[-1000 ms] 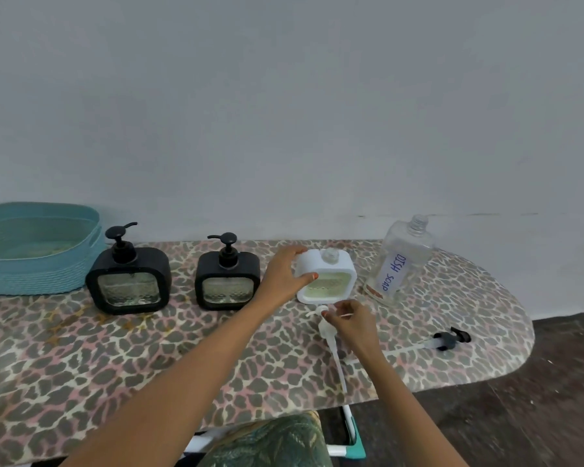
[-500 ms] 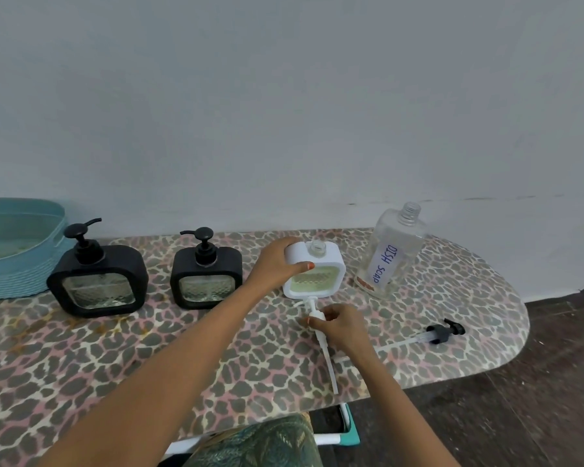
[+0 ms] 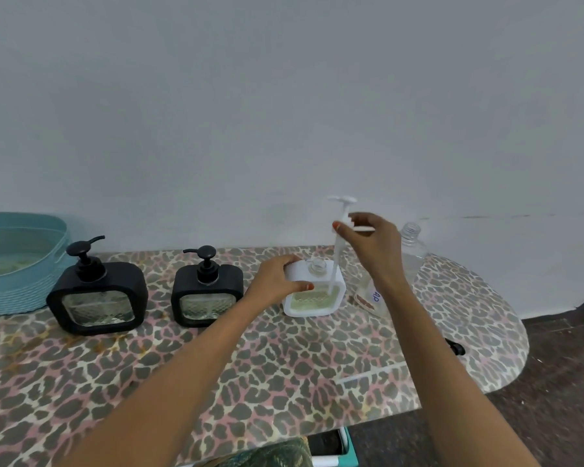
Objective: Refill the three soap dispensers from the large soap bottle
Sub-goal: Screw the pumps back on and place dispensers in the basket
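On the leopard-print board (image 3: 284,382), the white dispenser (image 3: 314,299) (neck uncapped) is gripped at its top left corner by the left hand (image 3: 277,281). The white pump (image 3: 344,210) is pinched upright above it by the right hand (image 3: 373,244), its tube hanging beside the neck. The large soap bottle (image 3: 413,251) is seen uncapped behind the right wrist; the left black dispenser (image 3: 96,298) and middle black dispenser (image 3: 207,291) are capped.

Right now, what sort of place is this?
Probably a home laundry corner: an ironing board with a leopard-print cover serves as the table, a teal basket sits at its left end, and a plain wall stands behind.
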